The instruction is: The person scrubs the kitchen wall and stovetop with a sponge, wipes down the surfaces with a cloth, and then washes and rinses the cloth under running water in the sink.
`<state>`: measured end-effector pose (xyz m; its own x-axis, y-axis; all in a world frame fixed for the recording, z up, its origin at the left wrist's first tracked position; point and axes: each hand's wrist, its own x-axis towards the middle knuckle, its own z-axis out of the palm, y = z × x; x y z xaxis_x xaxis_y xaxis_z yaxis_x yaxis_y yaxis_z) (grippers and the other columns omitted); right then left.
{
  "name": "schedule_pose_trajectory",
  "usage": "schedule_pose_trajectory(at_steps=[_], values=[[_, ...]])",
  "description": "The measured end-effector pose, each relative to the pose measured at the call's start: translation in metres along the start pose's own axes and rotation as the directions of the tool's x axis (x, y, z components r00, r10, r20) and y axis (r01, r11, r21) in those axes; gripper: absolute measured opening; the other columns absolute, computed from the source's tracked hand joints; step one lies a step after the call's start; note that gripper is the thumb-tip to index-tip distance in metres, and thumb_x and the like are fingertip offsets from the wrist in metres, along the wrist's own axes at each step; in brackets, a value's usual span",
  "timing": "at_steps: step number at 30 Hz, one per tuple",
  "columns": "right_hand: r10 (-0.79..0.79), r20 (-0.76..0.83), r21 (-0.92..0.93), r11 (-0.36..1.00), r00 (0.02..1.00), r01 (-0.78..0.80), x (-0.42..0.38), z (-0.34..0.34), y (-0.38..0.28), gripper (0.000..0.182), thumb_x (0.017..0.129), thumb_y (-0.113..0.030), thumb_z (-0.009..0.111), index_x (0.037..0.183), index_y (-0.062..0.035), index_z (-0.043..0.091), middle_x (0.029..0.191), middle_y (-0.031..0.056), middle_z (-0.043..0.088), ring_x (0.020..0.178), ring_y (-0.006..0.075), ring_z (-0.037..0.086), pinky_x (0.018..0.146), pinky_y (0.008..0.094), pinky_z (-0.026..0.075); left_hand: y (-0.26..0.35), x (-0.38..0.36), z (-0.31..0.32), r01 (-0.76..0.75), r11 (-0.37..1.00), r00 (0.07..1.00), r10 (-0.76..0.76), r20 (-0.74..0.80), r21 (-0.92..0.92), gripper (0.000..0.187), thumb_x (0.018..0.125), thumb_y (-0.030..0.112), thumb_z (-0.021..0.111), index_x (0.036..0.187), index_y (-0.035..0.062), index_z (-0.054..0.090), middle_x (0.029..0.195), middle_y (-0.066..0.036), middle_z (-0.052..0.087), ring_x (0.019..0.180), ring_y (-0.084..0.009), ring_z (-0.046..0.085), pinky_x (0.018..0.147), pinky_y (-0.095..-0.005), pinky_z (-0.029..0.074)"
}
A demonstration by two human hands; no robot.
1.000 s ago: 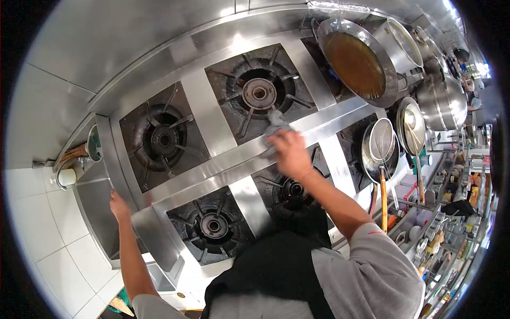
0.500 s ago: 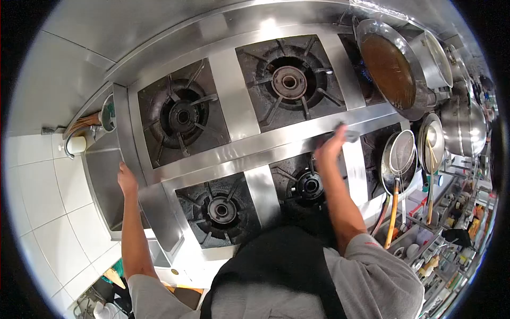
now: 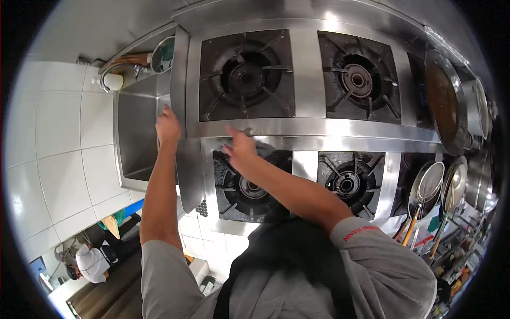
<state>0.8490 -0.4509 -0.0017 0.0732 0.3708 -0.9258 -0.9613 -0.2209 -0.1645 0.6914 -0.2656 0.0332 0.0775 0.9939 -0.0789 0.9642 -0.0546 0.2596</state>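
Note:
My left hand [image 3: 168, 127] is closed around the edge of the steel divider [image 3: 179, 80] between the sink and the stove. My right hand [image 3: 240, 149] is over the steel rail [image 3: 319, 127] between the two burner rows, its fingers bent and slightly blurred. A small dark flat thing shows at its fingers, too smeared to name. Below that hand sits a front burner [image 3: 252, 186], partly covered by my forearm. Behind the rail is a back burner [image 3: 245, 78] with a black grate.
On the left are the steel sink [image 3: 141, 133], a tap [image 3: 110, 69] and a metal pot [image 3: 163, 55]. A wok of brown liquid [image 3: 443, 98] stands at the back right, near a strainer [image 3: 430, 181]. Another person [image 3: 93, 263] is at lower left.
My right hand has swept left along the rail, toward my left hand. The view has shifted, so the sink and stove appear farther right. My left hand remains at the divider.

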Motion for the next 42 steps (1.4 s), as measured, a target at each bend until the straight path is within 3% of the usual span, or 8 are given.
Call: schedule_pose_trajectory(at_steps=[8, 10, 11, 15, 18, 24, 29, 42], values=[[0.030, 0.373, -0.175, 0.984, 0.927, 0.039, 0.050, 0.047, 0.091, 0.037, 0.088, -0.020, 0.081, 0.121, -0.0092, 0.068, 0.116, 0.0009, 0.067, 0.096, 0.0172, 0.063, 0.081, 0.0313, 0.055, 0.024, -0.020, -0.015, 0.030, 0.999, 0.997, -0.033, -0.074, -0.039, 0.064, 0.109, 0.041, 0.026, 0.104, -0.0082, 0.067, 0.106, -0.036, 0.068, 0.103, -0.0552, 0.063, 0.095, -0.0589, 0.050], [-0.326, 0.686, -0.467, 0.488, 0.650, 0.737, 0.043, 0.005, 0.075, 0.043, 0.087, -0.014, 0.080, 0.128, -0.0076, 0.067, 0.119, 0.0051, 0.069, 0.101, 0.0185, 0.064, 0.083, 0.0326, 0.055, 0.024, -0.014, -0.011, 0.067, 0.994, 0.993, -0.075, -0.088, -0.084, 0.064, 0.109, 0.041, 0.027, 0.101, -0.0088, 0.068, 0.107, -0.036, 0.068, 0.104, -0.0546, 0.064, 0.096, -0.0580, 0.050], [-0.296, 0.914, -0.365, -0.308, 0.276, 0.879, 0.030, -0.029, 0.051, 0.048, 0.086, -0.009, 0.078, 0.132, -0.0066, 0.065, 0.121, 0.0085, 0.070, 0.105, 0.0192, 0.064, 0.084, 0.0333, 0.055, 0.020, -0.010, -0.004, -0.035, 0.999, 0.996, 0.036, -0.086, 0.010, 0.065, 0.109, 0.041, 0.027, 0.101, -0.0087, 0.069, 0.107, -0.036, 0.068, 0.105, -0.0542, 0.064, 0.096, -0.0574, 0.050], [-0.024, 0.308, -0.445, 0.880, 0.951, 0.166, -0.035, -0.126, -0.055, 0.034, 0.083, -0.006, 0.074, 0.116, -0.0010, 0.070, 0.110, 0.0091, 0.073, 0.099, 0.0243, 0.069, 0.086, 0.0345, 0.056, -0.001, 0.003, 0.013, -0.058, 0.996, 0.995, 0.063, -0.082, 0.063, 0.067, 0.108, 0.040, 0.026, 0.100, -0.0085, 0.071, 0.108, -0.033, 0.069, 0.106, -0.0521, 0.065, 0.099, -0.0555, 0.051], [-0.584, 0.405, -0.582, 0.429, 0.703, 0.691, -0.094, -0.183, -0.107, 0.032, 0.087, 0.000, 0.066, 0.119, -0.0014, 0.063, 0.110, 0.0135, 0.072, 0.100, 0.0218, 0.069, 0.089, 0.0345, 0.053, -0.001, -0.001, 0.014, 0.009, 1.000, 0.998, -0.010, -0.067, -0.020, 0.069, 0.107, 0.042, 0.024, 0.099, -0.0074, 0.072, 0.108, -0.033, 0.069, 0.107, -0.0519, 0.064, 0.100, -0.0558, 0.050], [-0.715, 0.647, -0.729, -0.476, 0.267, 0.492, 0.017, -0.225, -0.061, 0.049, 0.070, 0.005, 0.067, 0.118, -0.0040, 0.061, 0.122, 0.0239, 0.062, 0.120, 0.0473, 0.055, 0.103, 0.0519, 0.046, 0.035, -0.017, -0.020, 0.119, 0.983, 0.993, -0.121, -0.011, -0.138, 0.067, 0.107, 0.041, 0.025, 0.099, -0.0060, 0.072, 0.108, -0.032, 0.069, 0.107, -0.0517, 0.064, 0.099, -0.0554, 0.050], [-0.401, 0.558, -0.811, -0.075, 0.727, 0.581, -0.020, -0.044, 0.026, 0.053, 0.073, -0.003, 0.068, 0.125, 0.0005, 0.059, 0.118, 0.0276, 0.067, 0.113, 0.0492, 0.062, 0.100, 0.0526, 0.050, -0.004, -0.004, 0.012, -0.221, 0.959, 0.966, 0.240, -0.095, 0.176, 0.061, 0.109, 0.035, 0.025, 0.105, -0.0062, 0.070, 0.108, -0.031, 0.070, 0.102, -0.0521, 0.065, 0.095, -0.0561, 0.051], [-0.362, 0.756, -0.281, 0.572, 0.545, 0.770, -0.006, -0.019, 0.000, 0.034, 0.095, -0.018, 0.067, 0.126, -0.0088, 0.058, 0.117, 0.0119, 0.070, 0.111, 0.0298, 0.068, 0.097, 0.0530, 0.053, 0.017, -0.014, -0.003, 0.039, 0.969, 0.997, -0.056, -0.061, -0.245, 0.068, 0.108, 0.042, 0.026, 0.096, -0.0086, 0.070, 0.100, -0.035, 0.068, 0.102, -0.0544, 0.063, 0.095, -0.0577, 0.047]])
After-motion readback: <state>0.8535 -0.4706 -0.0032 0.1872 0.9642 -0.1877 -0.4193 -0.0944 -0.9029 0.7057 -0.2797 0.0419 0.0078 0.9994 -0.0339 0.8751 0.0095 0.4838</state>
